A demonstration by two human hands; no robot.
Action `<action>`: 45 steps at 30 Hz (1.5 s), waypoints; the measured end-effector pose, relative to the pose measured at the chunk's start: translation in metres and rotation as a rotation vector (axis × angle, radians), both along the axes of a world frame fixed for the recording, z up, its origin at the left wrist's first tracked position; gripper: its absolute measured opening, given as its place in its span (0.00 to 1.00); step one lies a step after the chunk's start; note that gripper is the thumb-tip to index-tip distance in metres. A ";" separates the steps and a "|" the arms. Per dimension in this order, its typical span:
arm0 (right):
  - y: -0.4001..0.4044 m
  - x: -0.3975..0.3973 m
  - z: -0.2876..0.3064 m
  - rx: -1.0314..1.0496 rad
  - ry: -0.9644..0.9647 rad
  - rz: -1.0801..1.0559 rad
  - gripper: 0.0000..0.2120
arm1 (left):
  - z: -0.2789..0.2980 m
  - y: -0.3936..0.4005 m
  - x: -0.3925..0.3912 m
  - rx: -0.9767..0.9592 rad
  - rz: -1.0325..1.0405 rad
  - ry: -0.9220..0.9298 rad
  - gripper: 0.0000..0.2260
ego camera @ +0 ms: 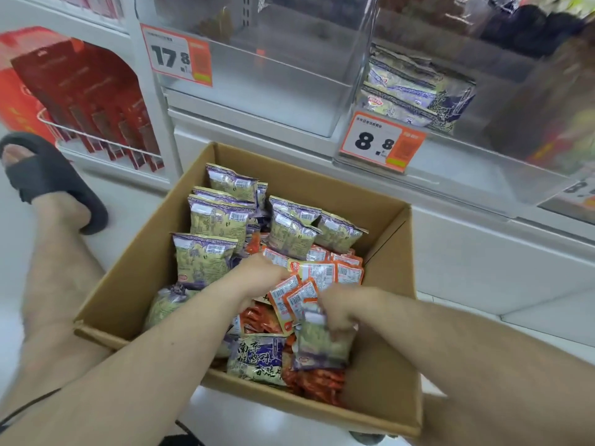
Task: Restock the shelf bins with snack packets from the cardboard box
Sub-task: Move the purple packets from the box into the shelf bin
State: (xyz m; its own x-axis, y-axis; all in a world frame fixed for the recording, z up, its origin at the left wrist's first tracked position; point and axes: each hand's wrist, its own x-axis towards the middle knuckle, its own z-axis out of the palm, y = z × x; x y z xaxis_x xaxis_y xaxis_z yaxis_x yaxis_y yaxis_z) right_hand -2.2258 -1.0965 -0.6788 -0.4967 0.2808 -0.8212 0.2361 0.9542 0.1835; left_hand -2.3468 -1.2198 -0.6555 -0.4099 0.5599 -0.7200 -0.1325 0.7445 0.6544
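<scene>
1. An open brown cardboard box (135, 278) sits on the pale floor just in front of the white shelf unit, filled with snack packets.
2. Purple-and-cream snack packets (219, 217) stand at the box's far left; small orange-and-white packets (325, 272) are heaped in the middle.
3. The left hand (257, 275) reaches into the heap, fingers curled among the orange packets; whether it grips one I cannot tell.
4. The right hand (338, 312) pinches a purple-and-cream packet (322, 346) by its top edge.
5. Above, a clear plastic shelf bin (483, 162) with an orange "8.8" price tag (380, 143) holds matching purple packets; its neighbour carries a "17.8" tag (177, 56).
</scene>
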 end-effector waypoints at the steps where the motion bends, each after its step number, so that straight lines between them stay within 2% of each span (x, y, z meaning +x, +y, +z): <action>1: 0.002 -0.003 0.016 0.011 0.107 -0.062 0.06 | -0.004 -0.001 -0.002 -0.039 0.079 -0.117 0.21; 3: 0.005 -0.010 0.051 0.034 0.375 -0.157 0.07 | -0.003 -0.002 -0.004 -0.082 0.244 -0.405 0.35; 5: -0.005 -0.011 0.072 0.065 0.634 -0.103 0.08 | -0.007 0.001 -0.006 -0.075 0.401 -0.728 0.44; 6: -0.012 -0.010 0.076 0.058 0.732 -0.046 0.10 | -0.006 0.001 -0.005 -0.050 0.438 -0.829 0.43; 7: -0.020 -0.010 0.078 0.019 0.794 0.006 0.12 | -0.006 0.001 -0.004 -0.008 0.452 -0.882 0.38; 9: -0.028 -0.010 0.078 -0.084 0.755 0.052 0.15 | -0.005 0.001 -0.003 0.085 0.468 -0.815 0.19; 10: -0.027 -0.011 0.079 -0.154 0.690 -0.001 0.20 | -0.004 0.000 -0.004 0.120 0.464 -0.726 0.11; 11: -0.021 -0.014 0.082 -0.228 0.621 -0.132 0.24 | -0.005 -0.002 -0.007 0.131 0.458 -0.623 0.08; 13: -0.001 -0.020 0.076 -0.310 0.548 -0.454 0.27 | -0.009 -0.007 -0.015 0.144 0.438 -0.477 0.13; 14: 0.008 -0.020 0.066 -0.265 0.493 -0.515 0.27 | -0.012 -0.009 -0.019 0.136 0.432 -0.426 0.19; 16: 0.017 -0.018 0.033 -0.131 0.287 -0.489 0.28 | -0.028 -0.010 -0.025 0.157 0.418 -0.382 0.30; 19: 0.004 -0.004 -0.020 -0.047 0.029 -0.420 0.24 | -0.038 -0.011 -0.026 0.204 0.413 -0.383 0.34; 22: -0.006 0.010 -0.052 0.028 0.043 -0.377 0.12 | -0.024 -0.014 -0.020 0.219 0.414 -0.351 0.32; 25: -0.008 0.016 -0.062 0.075 0.087 -0.439 0.13 | -0.020 -0.013 -0.020 0.241 0.453 -0.339 0.24; 27: -0.008 0.014 -0.057 0.092 0.068 -0.399 0.13 | -0.021 -0.011 -0.021 0.270 0.462 -0.344 0.28; 30: -0.001 0.001 -0.027 0.080 0.070 -0.297 0.11 | -0.016 -0.013 -0.019 0.323 0.449 -0.341 0.40; 33: 0.016 -0.010 0.031 0.056 0.279 -0.313 0.02 | -0.012 -0.016 -0.019 0.367 0.452 -0.340 0.44; 35: 0.027 -0.005 0.073 0.039 0.554 -0.444 0.08 | -0.007 -0.018 -0.019 0.422 0.460 -0.367 0.45; 37: 0.028 0.011 0.101 0.031 0.924 -0.493 0.09 | 0.000 -0.020 -0.016 0.476 0.465 -0.386 0.44; 39: 0.019 0.026 0.113 0.000 1.259 -0.309 0.11 | 0.009 -0.017 -0.009 0.487 0.488 -0.394 0.43; 40: 0.012 0.030 0.114 -0.035 1.363 -0.180 0.13 | 0.012 -0.016 -0.006 0.497 0.495 -0.434 0.39; 43: -0.003 0.033 0.102 -0.077 1.425 0.108 0.24 | 0.030 -0.014 0.006 0.512 0.453 -0.528 0.09; 45: -0.006 0.031 0.091 -0.072 1.415 0.195 0.27 | 0.039 -0.012 0.012 0.597 0.427 -0.514 0.15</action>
State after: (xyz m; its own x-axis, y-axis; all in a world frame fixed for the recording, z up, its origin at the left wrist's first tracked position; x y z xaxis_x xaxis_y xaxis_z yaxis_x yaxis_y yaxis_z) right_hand -2.1948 -1.1026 -0.5881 -0.9202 0.0938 0.3801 0.0425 0.9891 -0.1411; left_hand -2.3350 -1.2320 -0.6170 -0.3764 0.7738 -0.5094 -0.7033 0.1192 0.7008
